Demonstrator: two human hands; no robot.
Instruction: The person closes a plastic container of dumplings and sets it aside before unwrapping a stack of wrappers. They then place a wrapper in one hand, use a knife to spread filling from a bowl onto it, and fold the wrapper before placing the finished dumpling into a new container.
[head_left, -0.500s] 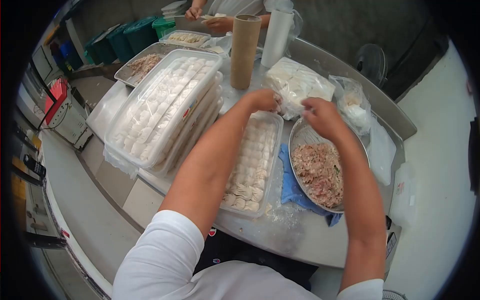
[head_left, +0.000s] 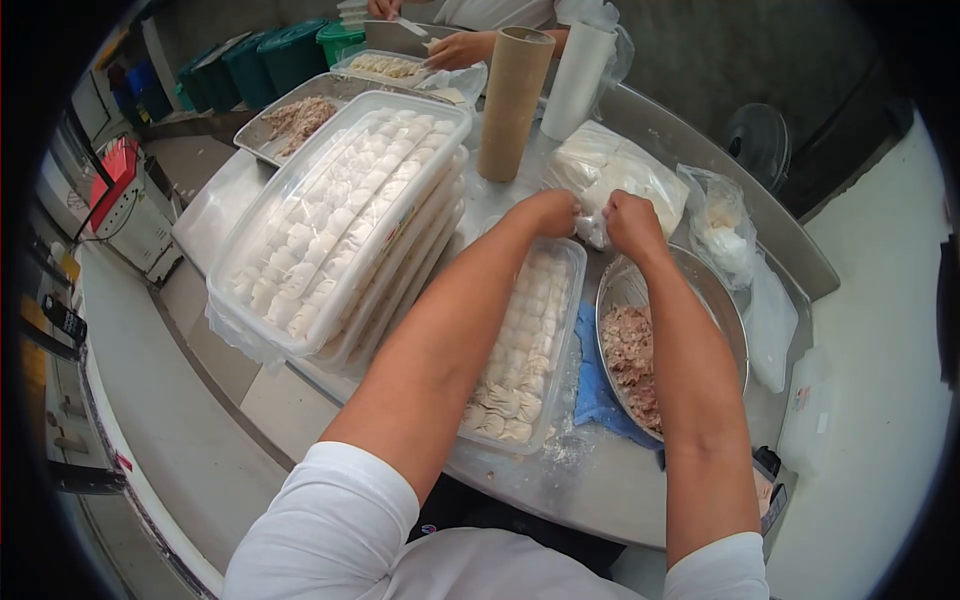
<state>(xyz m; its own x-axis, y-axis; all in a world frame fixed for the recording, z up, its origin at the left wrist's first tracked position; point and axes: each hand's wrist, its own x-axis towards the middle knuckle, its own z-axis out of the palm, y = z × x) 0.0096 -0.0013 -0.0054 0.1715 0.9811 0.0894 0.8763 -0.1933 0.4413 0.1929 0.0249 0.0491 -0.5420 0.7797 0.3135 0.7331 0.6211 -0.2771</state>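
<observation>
Both of my hands are closed on the gathered front end of a clear plastic bag [head_left: 622, 172] that holds white, flat-looking contents. My left hand [head_left: 550, 213] grips it from the left, above the far end of a plastic tray of dumplings [head_left: 520, 345]. From the right, my right hand [head_left: 634, 222] grips the plastic, just beyond the rim of an oval metal bowl. Ground meat filling [head_left: 630, 350] lies in that metal bowl [head_left: 735, 325], partly hidden by my right forearm. Under the bowl is a blue cloth [head_left: 597, 400].
Stacked lidded trays of dumplings [head_left: 340, 220] stand at left, near a metal tray [head_left: 262, 152] of filling. A cardboard tube [head_left: 515, 105] and a plastic roll [head_left: 580, 80] stand upright behind. Across the table, a co-worker's hands [head_left: 462, 50] hold a spatula and wrapper. Another plastic bag [head_left: 725, 225] lies right.
My hands have come closer together at the bag's end, and my right hand has closed on the plastic. The view has shifted slightly. The co-worker's hands have moved apart a little.
</observation>
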